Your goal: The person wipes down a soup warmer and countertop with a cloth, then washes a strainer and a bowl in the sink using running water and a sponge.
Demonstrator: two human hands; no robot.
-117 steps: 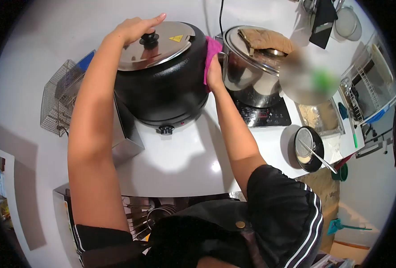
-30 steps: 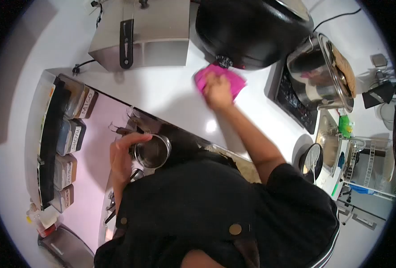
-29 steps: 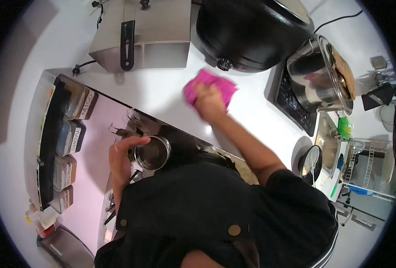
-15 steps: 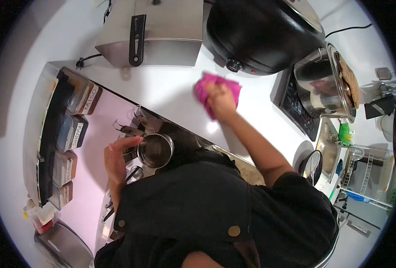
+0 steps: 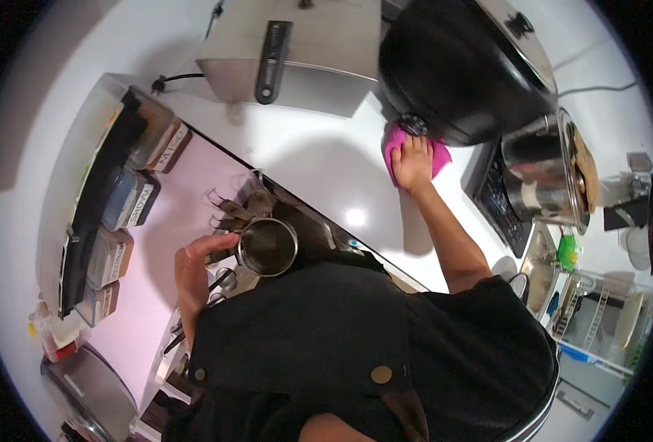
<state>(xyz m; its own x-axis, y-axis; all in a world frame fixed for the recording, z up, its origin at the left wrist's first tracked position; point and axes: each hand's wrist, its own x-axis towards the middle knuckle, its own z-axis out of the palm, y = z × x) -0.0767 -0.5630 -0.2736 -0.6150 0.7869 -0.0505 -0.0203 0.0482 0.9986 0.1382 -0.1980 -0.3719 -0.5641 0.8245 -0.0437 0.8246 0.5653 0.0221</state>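
Note:
My right hand (image 5: pixel 413 163) presses a pink cloth (image 5: pixel 440 158) onto the white counter (image 5: pixel 304 158), its fingers over the fabric. The cloth lies just below the control knob (image 5: pixel 413 124) of a black soup warmer (image 5: pixel 466 70). My left hand (image 5: pixel 195 267) is down at the left, in front of my apron, with its fingers stretched out to the right. Their tips come close to a round metal strainer (image 5: pixel 268 247) hanging at the counter's edge; whether they touch it I cannot tell. Nothing shows in that hand.
A stainless steel box (image 5: pixel 312 85) with a black-handled tool (image 5: pixel 273 62) stands at the back. On the right are a steel pot (image 5: pixel 536 173) and a black hob (image 5: pixel 500 195). Labelled containers (image 5: pixel 168 147) line the left shelf. Ladles (image 5: pixel 225 278) hang near my left hand.
My right hand has pushed the cloth forward and to the right, up to the warmer's knob. My left hand has hardly moved. The whole view has turned slightly.

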